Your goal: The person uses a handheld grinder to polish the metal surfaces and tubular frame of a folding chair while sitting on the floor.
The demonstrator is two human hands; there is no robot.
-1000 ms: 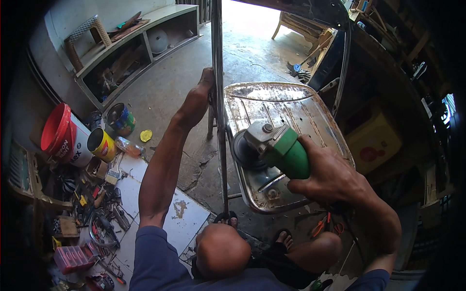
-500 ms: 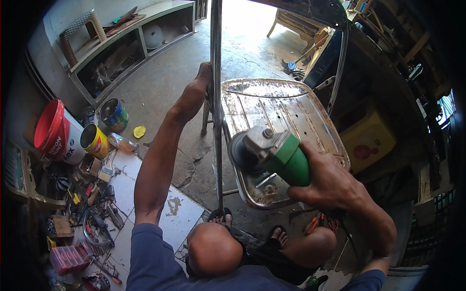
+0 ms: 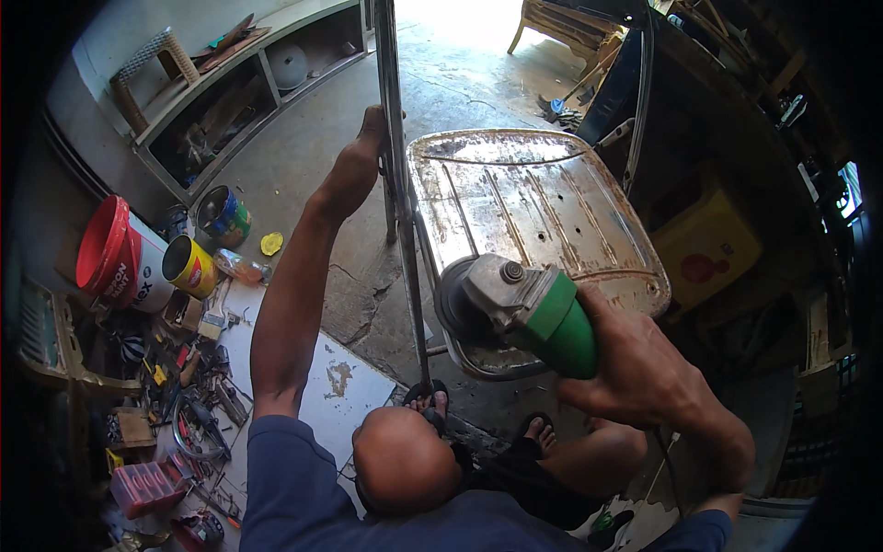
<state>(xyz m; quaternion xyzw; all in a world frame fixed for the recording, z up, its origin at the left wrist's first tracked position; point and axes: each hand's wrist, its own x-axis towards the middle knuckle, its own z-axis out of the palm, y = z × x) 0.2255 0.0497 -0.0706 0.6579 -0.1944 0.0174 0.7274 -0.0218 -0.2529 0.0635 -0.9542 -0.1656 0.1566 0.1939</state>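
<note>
The left hand closes around the upright metal tube, left of the rusty metal panel; the right hand grips 1 green angle grinder over the panel's near left part.

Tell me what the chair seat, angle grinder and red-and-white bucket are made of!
Chair seat: metal, shiny with rusty brown patches. Angle grinder: smooth green body, probably plastic; dull silvery gear head, probably metal. Bucket: likely plastic, smooth-walled.
</note>
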